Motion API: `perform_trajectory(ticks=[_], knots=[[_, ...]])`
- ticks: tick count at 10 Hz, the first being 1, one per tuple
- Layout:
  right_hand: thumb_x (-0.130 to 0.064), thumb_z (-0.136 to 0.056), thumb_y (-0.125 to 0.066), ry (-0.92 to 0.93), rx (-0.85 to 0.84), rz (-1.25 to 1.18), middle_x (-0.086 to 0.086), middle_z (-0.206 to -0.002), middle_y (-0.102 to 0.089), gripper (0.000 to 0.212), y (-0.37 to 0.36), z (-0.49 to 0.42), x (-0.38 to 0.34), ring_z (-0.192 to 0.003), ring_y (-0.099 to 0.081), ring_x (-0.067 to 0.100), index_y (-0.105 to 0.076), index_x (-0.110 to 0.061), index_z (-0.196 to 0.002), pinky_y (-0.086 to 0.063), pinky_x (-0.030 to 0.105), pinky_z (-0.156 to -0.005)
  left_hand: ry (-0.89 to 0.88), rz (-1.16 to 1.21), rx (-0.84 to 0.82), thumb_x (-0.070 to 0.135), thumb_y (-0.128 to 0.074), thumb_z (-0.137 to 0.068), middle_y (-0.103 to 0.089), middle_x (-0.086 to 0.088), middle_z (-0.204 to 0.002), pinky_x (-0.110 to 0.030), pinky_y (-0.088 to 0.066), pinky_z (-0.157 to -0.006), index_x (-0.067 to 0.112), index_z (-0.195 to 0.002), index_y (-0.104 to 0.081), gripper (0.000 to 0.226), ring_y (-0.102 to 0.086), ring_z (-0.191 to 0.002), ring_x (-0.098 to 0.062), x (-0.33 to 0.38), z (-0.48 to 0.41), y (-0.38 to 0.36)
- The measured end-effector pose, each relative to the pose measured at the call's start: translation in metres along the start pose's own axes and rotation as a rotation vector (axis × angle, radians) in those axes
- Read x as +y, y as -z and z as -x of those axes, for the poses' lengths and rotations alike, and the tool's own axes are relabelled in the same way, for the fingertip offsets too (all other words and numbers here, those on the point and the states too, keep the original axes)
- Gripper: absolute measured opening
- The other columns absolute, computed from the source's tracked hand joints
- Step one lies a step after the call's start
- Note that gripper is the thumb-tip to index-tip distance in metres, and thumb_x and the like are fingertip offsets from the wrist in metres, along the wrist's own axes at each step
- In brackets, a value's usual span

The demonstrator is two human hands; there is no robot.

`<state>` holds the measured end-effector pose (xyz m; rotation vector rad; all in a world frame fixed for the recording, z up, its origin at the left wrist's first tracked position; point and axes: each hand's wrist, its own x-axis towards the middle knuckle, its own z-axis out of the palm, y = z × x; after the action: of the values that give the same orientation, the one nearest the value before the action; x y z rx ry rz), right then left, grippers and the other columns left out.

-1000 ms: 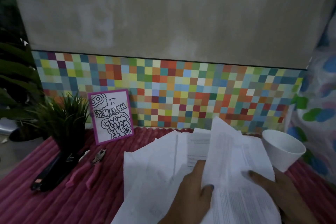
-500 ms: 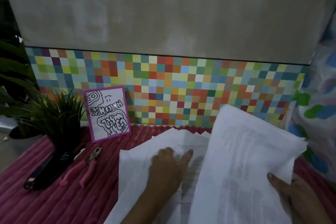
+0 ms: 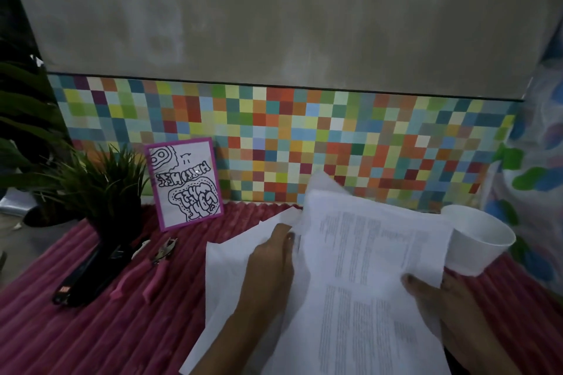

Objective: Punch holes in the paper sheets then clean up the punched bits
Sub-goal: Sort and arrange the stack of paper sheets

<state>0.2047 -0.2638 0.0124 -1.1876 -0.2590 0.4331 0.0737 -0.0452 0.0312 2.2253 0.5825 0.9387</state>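
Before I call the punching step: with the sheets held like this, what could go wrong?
The white cup stands against the right edge of the printed sheet that the right hand pinches; swinging that sheet could tip it. The lower sheets under the left hand lie fanned, not squared, so holes may come out misaligned. The pink-handled punch lies off left, and both hands are busy with paper.

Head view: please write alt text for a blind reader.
Two hands handle printed paper sheets on a pink ribbed cloth: the right hand pinches the top one, the left hand rests on the others. A white cup stands right, pink-handled pliers lie left.
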Motion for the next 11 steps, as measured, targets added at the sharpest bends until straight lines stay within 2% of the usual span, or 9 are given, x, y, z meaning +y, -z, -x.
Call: perform_trajectory(ticks=[2,4,5,6,7,8,9,10,11], knots=[[0.008,-0.091,-0.045,0.035,-0.047,-0.063,0.008,-0.13,-0.064,0.05,0.007,0.001,-0.008,-0.114,-0.063,0.031,-0.052,-0.013,-0.136,-0.055,0.045,-0.086,0.039,0.395,-0.298,0.039,-0.075,-0.08,-0.05,0.035,-0.112,-0.011,-0.05,-0.087,0.045,-0.116,-0.034,0.055,-0.057,-0.102,0.004,0.032,0.012,0.012],[-0.002,-0.088,-0.045,0.028,-0.036,-0.083,0.014,-0.124,-0.066,0.048,0.01,0.01,-0.023,-0.104,-0.068,0.033,-0.054,-0.01,-0.134,-0.06,0.04,-0.074,0.033,0.631,-0.436,0.026,-0.056,-0.096,-0.06,0.03,-0.113,-0.012,-0.049,-0.092,0.045,-0.11,-0.051,0.024,-0.059,-0.106,0.007,0.061,0.015,0.017],[0.005,-0.092,-0.04,0.038,-0.033,-0.08,0.018,-0.118,-0.069,0.041,0.021,0.017,-0.039,-0.098,-0.069,0.035,-0.058,-0.006,-0.127,-0.06,0.039,-0.07,0.235,0.793,-0.541,0.037,-0.042,-0.101,-0.07,0.014,-0.105,-0.028,-0.054,-0.094,0.031,-0.106,-0.064,0.024,-0.067,-0.101,-0.01,0.071,0.0,0.022],[-0.006,-0.101,-0.03,-0.059,0.032,-0.275,0.026,-0.132,-0.058,0.041,0.053,0.012,-0.041,-0.111,-0.063,0.041,-0.055,-0.005,-0.133,-0.057,0.049,-0.08,0.391,0.429,-0.441,0.056,-0.034,-0.097,-0.07,-0.001,-0.112,-0.038,-0.051,-0.099,0.02,-0.105,-0.063,0.047,-0.066,-0.099,-0.017,0.042,-0.021,0.009],[-0.027,-0.097,0.021,-0.173,-0.269,-0.404,0.042,-0.151,-0.009,0.066,0.113,-0.007,-0.006,-0.142,-0.01,0.055,-0.004,0.01,-0.145,0.002,0.061,-0.115,0.371,-0.239,-0.489,0.068,-0.053,-0.083,-0.045,-0.004,-0.146,-0.039,-0.036,-0.111,0.015,-0.138,-0.041,0.078,-0.045,-0.131,-0.024,0.009,-0.014,-0.011],[-0.044,-0.097,0.019,-0.241,-0.657,-0.5,0.032,-0.154,-0.022,0.077,0.162,-0.068,0.018,-0.143,-0.022,0.043,-0.006,0.007,-0.15,-0.01,0.054,-0.118,0.331,-0.352,-0.477,0.064,-0.069,-0.073,-0.036,-0.009,-0.147,-0.038,-0.036,-0.112,0.01,-0.143,-0.029,0.097,-0.039,-0.135,-0.028,0.004,-0.008,-0.03],[-0.041,-0.103,-0.027,-0.235,-0.928,-0.293,0.012,-0.148,-0.043,0.056,0.166,-0.1,0.029,-0.133,-0.044,0.028,-0.028,-0.01,-0.149,-0.035,0.044,-0.11,0.4,-0.291,-0.494,0.048,-0.078,-0.073,-0.036,-0.011,-0.146,-0.035,-0.041,-0.108,0.009,-0.142,-0.028,0.093,-0.043,-0.133,-0.028,0.002,-0.018,-0.031],[-0.043,-0.092,-0.056,-0.071,-0.373,0.079,0.014,-0.132,-0.059,0.069,0.093,-0.023,0.002,-0.118,-0.06,0.028,-0.034,-0.006,-0.146,-0.051,0.048,-0.095,0.317,-0.321,-0.398,0.035,-0.069,-0.087,-0.048,-0.007,-0.139,-0.033,-0.042,-0.105,0.013,-0.135,-0.041,0.06,-0.051,-0.125,-0.025,0.005,-0.021,-0.022],[-0.022,-0.057,-0.087,-0.038,-0.041,0.183,0.015,-0.098,-0.074,0.067,0.037,0.005,-0.013,-0.082,-0.072,0.028,-0.06,0.0,-0.114,-0.059,0.038,-0.063,0.182,-0.132,-0.259,0.036,-0.048,-0.099,-0.058,-0.003,-0.133,-0.034,-0.044,-0.105,0.015,-0.131,-0.05,0.038,-0.057,-0.12,-0.023,0.009,-0.015,-0.014]])
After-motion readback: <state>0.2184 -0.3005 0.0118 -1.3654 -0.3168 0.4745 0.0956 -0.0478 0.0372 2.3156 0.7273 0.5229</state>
